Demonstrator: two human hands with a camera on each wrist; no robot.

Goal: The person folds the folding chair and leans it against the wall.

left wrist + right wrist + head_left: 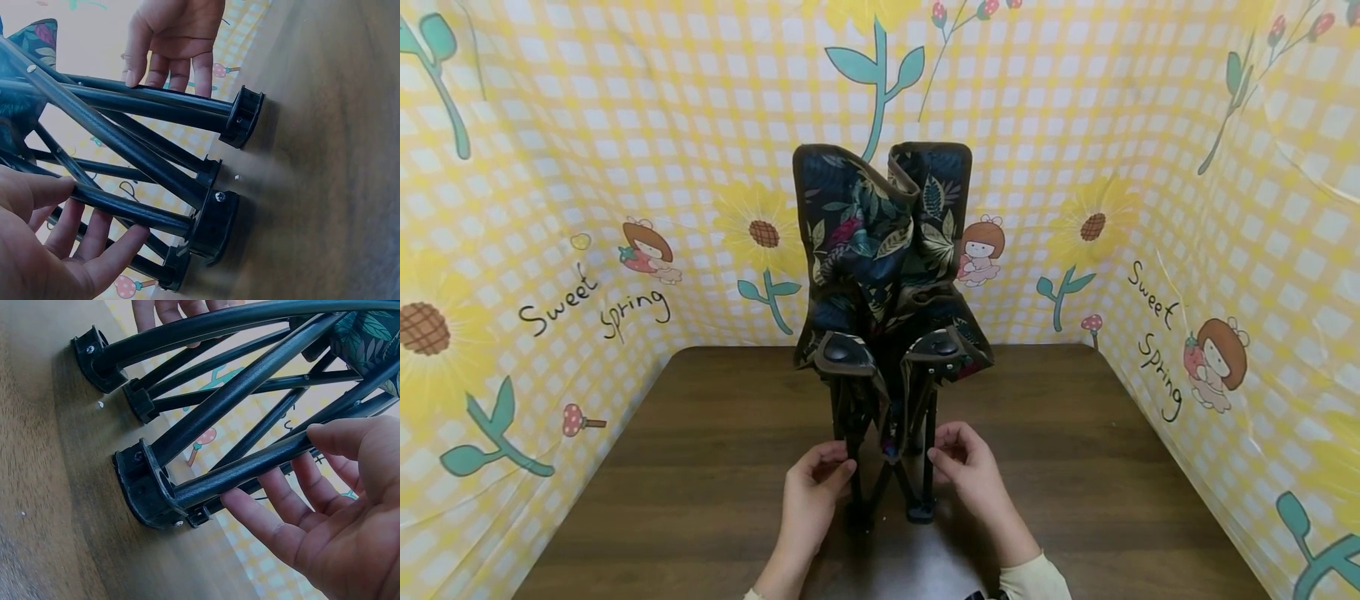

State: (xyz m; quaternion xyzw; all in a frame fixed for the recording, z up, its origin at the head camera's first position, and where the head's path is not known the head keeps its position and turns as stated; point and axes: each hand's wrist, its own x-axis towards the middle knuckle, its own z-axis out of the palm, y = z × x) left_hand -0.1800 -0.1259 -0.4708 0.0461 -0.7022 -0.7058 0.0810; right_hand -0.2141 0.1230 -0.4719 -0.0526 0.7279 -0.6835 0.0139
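Note:
A partly folded camping chair (880, 233) with dark leaf-patterned fabric stands upright on the wooden table. Its black tubular legs cross and end in black plastic feet. On the left, my left hand (812, 487) holds one front leg tube (131, 206) low down, thumb on one side and fingers on the other. My right hand (973, 467) grips the opposite front leg tube (244, 465) in the same manner, just above its plastic foot (144, 481). The rear legs are partly hidden behind the front ones and the hanging fabric.
The brown wooden table (700, 500) lies under the chair. A yellow-checked cloth (715, 125) with flowers and lettering hangs behind and along both sides. Small white specks dot the tabletop near the feet.

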